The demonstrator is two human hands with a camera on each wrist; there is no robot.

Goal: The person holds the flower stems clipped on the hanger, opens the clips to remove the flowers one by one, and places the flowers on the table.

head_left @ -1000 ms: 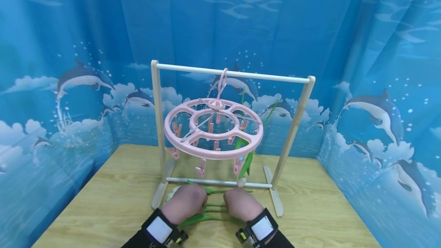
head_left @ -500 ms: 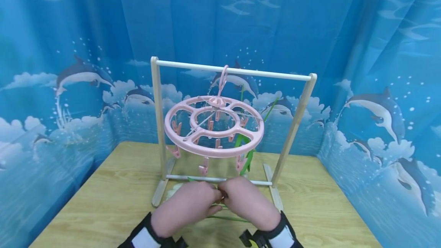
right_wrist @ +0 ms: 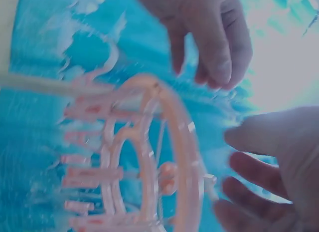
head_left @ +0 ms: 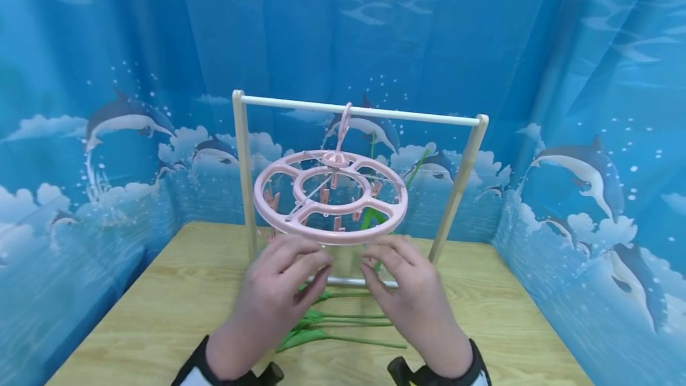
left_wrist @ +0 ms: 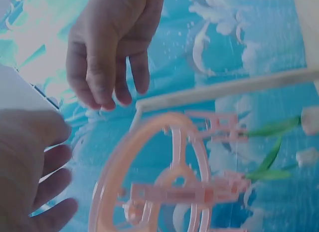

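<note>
Both hands are raised just in front of the near rim of a round pink clip hanger (head_left: 332,237). My left hand (head_left: 273,290) has its fingers loosely bent with nothing between them. Opposite it, my right hand (head_left: 412,290) is likewise bent and holds nothing. Pink clothespins (left_wrist: 219,187) dangle from the ring, and two of them grip green stems (left_wrist: 269,164) with pale flower heads (left_wrist: 310,119) in the left wrist view. Below the hands, several artificial flowers (head_left: 348,319) lie on the table, their heads hidden behind my left hand.
The hanger hooks over the white top bar (head_left: 418,115) of a wooden stand (head_left: 460,189). Its lower bar (head_left: 348,282) runs just above the wood-grain table (head_left: 498,326). A blue dolphin-print curtain (head_left: 455,28) encloses the back and sides.
Both hands have come up from low over the flowers, where they met, and moved apart to the hanger's front rim. Their fingers have loosened. The flower stems on the table show more.
</note>
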